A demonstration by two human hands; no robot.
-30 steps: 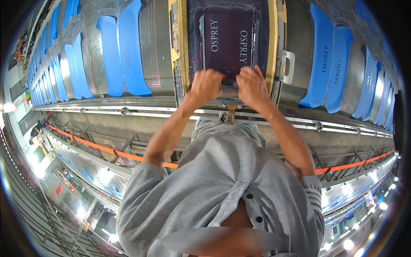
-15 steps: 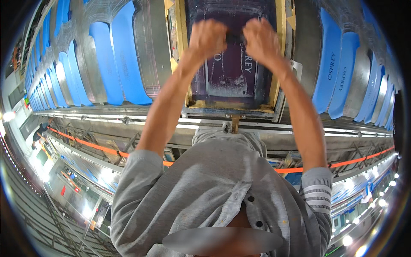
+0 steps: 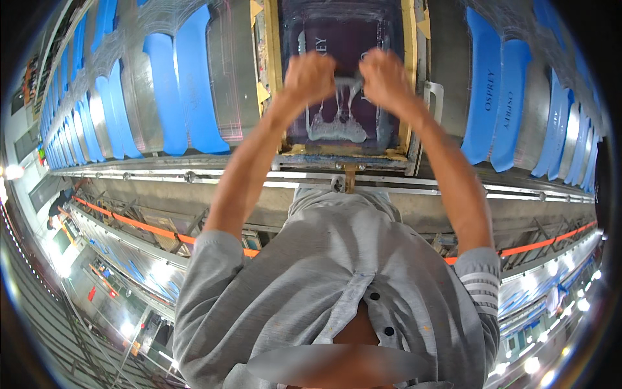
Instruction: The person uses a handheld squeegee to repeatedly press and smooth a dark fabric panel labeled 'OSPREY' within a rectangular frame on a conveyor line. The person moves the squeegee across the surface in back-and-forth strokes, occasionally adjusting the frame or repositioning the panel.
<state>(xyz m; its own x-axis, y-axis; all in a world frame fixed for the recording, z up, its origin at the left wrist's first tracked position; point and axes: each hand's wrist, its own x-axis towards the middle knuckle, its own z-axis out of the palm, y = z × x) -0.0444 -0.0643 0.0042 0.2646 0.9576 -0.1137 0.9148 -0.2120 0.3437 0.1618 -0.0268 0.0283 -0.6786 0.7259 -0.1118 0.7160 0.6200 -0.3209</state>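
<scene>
Both my fists are closed round a dark squeegee [image 3: 348, 71], mostly hidden by the fingers; only a short dark stretch shows between them. My left hand [image 3: 310, 79] grips its left part, my right hand [image 3: 386, 79] its right part. The squeegee is over the dark purple mesh of a screen-printing frame [image 3: 280, 58] with a yellowish, worn border. Pale wet ink [image 3: 337, 131] lies on the mesh in a pool on my side of the squeegee, with streaks running up to it. Light lettering shows on the mesh beyond my fists.
Blue cut fabric pieces [image 3: 192, 81] lie in pairs on the long metal table to the left. More blue pieces [image 3: 481, 91] with dark lettering lie to the right. A metal rail [image 3: 253, 179] runs along the near edge. Another person [image 3: 59, 206] is far off at left.
Both hands have come toward me over the mesh with the squeegee still gripped. The ink on the near side now shows as a thicker pool with streaks. My view has shifted slightly.
</scene>
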